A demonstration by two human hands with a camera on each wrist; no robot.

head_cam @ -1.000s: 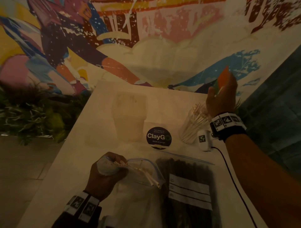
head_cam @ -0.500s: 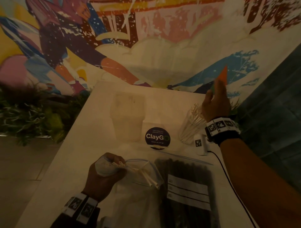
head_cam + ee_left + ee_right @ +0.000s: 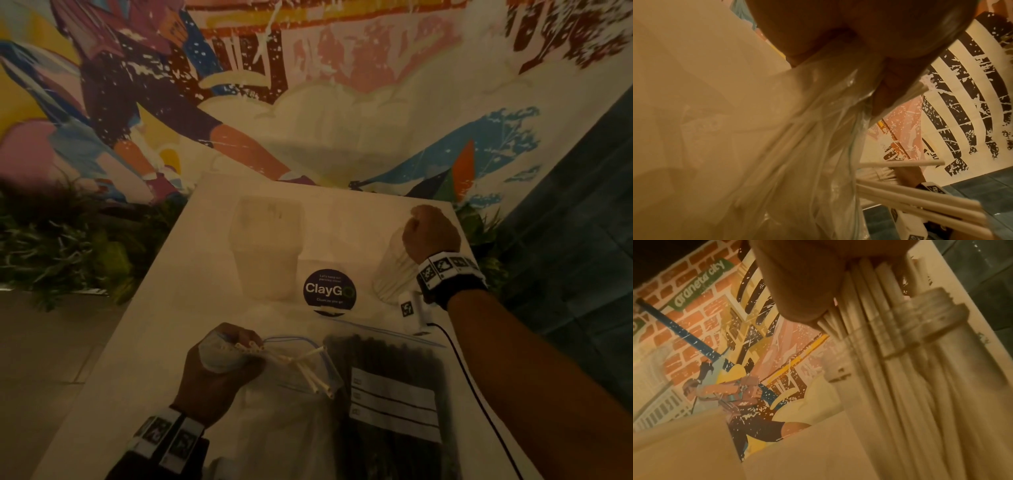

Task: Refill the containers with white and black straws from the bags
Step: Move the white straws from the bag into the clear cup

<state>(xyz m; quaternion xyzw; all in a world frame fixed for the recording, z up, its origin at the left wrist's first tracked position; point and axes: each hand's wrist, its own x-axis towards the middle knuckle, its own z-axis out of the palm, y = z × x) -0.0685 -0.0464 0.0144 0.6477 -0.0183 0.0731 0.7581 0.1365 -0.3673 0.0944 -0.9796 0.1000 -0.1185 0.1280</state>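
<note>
R hand (image 3: 431, 233) grip: fist curled round tops of white straws (image 3: 865, 293), w/ their lower ends down inside the clear container (image 3: 394, 274) at the far-right part of the counter (image 3: 164, 325). Wrist view shows the straws bunched under the palm and running through the container's threaded neck. Container stands upright, tapering toward its base.

L hand (image 3: 219, 373) grip: fingers closed on the bunched mouth of the clear zip bag (image 3: 301, 363) near the front-left, pinching a few white straw ends (image 3: 251, 346) along w/ the plastic. A few more white straws (image 3: 931, 207) poke out of the bag's blue-edged opening, pointing right. Rest of that bag lies flat toward the near edge, contents pale and hard to make out.

Just right of it, touching or overlapping, a second zip bag (image 3: 394, 404) full of black straws lies flat, white label panel facing up. Whether its zip is open or closed, can't tell.

Mid-counter: round dark "ClayGo" sticker (image 3: 329, 290), between the filled container and a second clear container (image 3: 269, 246) to the left, upright; contents unclear in the dim light.

Both wrists carry marker-tag bands; a cable (image 3: 479, 394) runs from the R wrist unit back along the forearm. Behind the counter: painted mural wall (image 3: 308, 85), green plants (image 3: 68, 246) at left, dark tile at right.
</note>
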